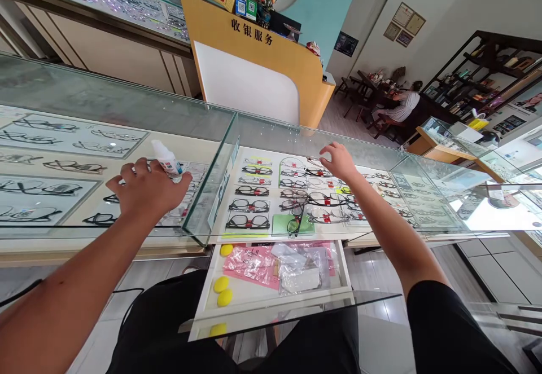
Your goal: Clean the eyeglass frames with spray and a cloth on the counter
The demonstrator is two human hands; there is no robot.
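My left hand [146,190] is over the glass top of the left display case. A small white bottle [164,155] with a blue and red label sits between its thumb and index finger; the other fingers are spread. My right hand [339,161] is above the far part of the middle case, thumb and index finger curled toward each other. Whatever lies between them is too small to make out. Below it, rows of eyeglasses [325,199] with red tags lie inside the case. One black pair [295,224] lies crosswise by a green card [277,224].
An open drawer [203,300] under the case holds pink packets [249,264], clear plastic bags and yellow round pieces [224,297]. A glass pane [296,319] extends across the drawer's front. Behind stands a yellow cashier counter [254,52]. A person [402,106] sits at a far table.
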